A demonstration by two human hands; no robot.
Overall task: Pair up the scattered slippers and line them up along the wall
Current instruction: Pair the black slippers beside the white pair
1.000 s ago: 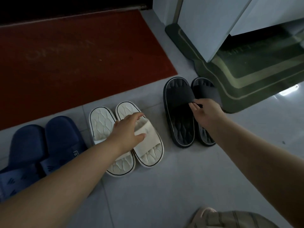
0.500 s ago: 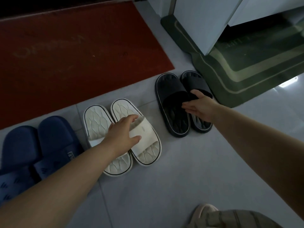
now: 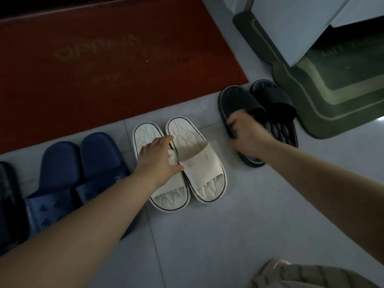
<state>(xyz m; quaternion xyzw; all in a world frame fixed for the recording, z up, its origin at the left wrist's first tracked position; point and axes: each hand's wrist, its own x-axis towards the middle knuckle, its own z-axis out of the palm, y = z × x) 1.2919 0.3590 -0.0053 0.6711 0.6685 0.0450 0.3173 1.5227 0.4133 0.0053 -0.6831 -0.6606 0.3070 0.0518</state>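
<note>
Reaching across grey floor tiles (image 3: 207, 235), both bare arms stretch toward slippers lined along the edge of a red mat (image 3: 104, 69). The left hand (image 3: 158, 159) lies over the white pair (image 3: 180, 161), covering the strap of the left slipper; its thumb touches the edge of the right slipper's strap, and the fingers curl down between the two, so whether it actually grips cannot be told. The right hand (image 3: 245, 132) is blurred; its fingers close over the left rim of the left slipper of the black pair (image 3: 259, 119), hiding much of that insole, and it appears to be holding that edge. The black pair sits side by side, just beside a green mat (image 3: 311, 96) that runs under a pale cabinet (image 3: 291, 28). A navy pair (image 3: 79, 173) stands to the left of the white one, its heels partly hidden by the left forearm. At the far left edge a dark slipper (image 3: 8, 204) is cut off by the frame and too dim to make out. At the bottom right, striped cloth (image 3: 311, 277) and something pale beside it are cropped.
</note>
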